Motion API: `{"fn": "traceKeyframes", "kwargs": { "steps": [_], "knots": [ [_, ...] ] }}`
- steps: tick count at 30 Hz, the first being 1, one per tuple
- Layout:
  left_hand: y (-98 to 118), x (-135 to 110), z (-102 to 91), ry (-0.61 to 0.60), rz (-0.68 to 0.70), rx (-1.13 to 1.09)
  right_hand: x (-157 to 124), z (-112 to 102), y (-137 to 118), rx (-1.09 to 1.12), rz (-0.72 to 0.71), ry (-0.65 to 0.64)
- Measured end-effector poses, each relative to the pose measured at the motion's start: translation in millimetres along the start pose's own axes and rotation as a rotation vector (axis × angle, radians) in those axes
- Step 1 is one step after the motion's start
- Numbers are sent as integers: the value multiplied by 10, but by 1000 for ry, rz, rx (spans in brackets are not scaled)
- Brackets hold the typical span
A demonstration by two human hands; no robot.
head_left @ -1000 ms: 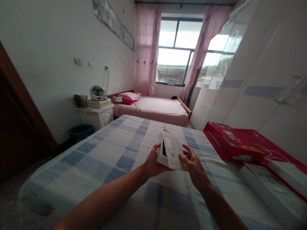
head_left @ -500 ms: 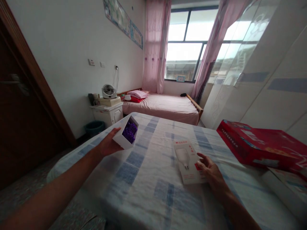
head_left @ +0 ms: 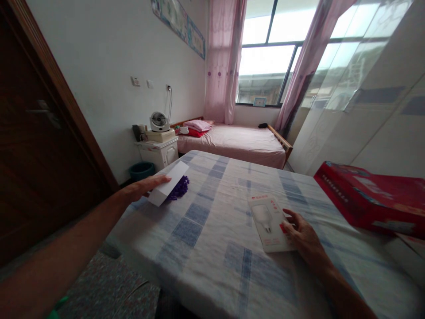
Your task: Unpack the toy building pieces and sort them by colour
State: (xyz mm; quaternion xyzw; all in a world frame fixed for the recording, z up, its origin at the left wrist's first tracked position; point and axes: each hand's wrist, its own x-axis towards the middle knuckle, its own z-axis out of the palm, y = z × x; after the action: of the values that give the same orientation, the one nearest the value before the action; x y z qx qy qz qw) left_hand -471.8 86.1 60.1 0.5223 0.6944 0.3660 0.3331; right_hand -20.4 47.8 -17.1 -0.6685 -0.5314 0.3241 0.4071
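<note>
My left hand (head_left: 148, 187) is closed on a small white box (head_left: 168, 182) near the table's far left side. The box is tipped with its open side facing right and down. Purple shredded filler (head_left: 179, 188) hangs out of it, at or just above the cloth; whether it touches is hard to tell. On the right, my right hand (head_left: 301, 231) grips the edge of a white light bulb box (head_left: 269, 225) printed with a bulb picture and red lettering. That box appears to rest flat on the cloth.
A white and blue checked cloth (head_left: 212, 261) covers the table. At the right lies a big red box (head_left: 368, 197), with a pale box (head_left: 410, 252) in front of it. Past the table stand a pink bed (head_left: 239, 144), a white cabinet (head_left: 159, 153) and a bin (head_left: 142, 171).
My left hand has turned the white box over so its opening faces down, and the purple filler now sticks out. The right hand keeps hold of the light bulb box. The view has shifted slightly.
</note>
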Motion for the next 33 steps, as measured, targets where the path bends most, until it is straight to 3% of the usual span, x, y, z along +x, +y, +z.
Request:
{"fn": "traceKeyframes", "kwargs": {
  "steps": [3, 5, 9, 13, 16, 19, 22, 24, 29, 33],
  "knots": [
    [16, 90, -4, -93, -70, 122, -18, 0, -24, -20, -4, -5],
    [38, 135, 7, -117, -18, 203, -30, 2, -43, -26, -5, -5],
    [39, 180, 11, -9, 171, 420, -44, 13, -74, -31, -4, 7],
    [23, 179, -19, 126, 205, 534, -41, 19, -78, -18, -5, 24],
    [93, 103, 3, 130, 210, 296, -36, 23, -63, -8, -12, 27],
    [247, -37, 142, -32, 185, -256, -33, 29, -57, 88, -3, 25],
    [407, -167, 454, -239, 59, -796, -39, 24, -85, 342, 23, 29],
    [476, -224, 757, -396, -40, -998, -56, 10, -123, 538, 59, 31],
    [563, -343, 1615, -657, -184, -1129, -121, -21, -206, 783, 162, -15],
    [635, -478, 2136, -895, -243, -1137, -134, 23, -196, 885, 107, -54]
  ]
}}
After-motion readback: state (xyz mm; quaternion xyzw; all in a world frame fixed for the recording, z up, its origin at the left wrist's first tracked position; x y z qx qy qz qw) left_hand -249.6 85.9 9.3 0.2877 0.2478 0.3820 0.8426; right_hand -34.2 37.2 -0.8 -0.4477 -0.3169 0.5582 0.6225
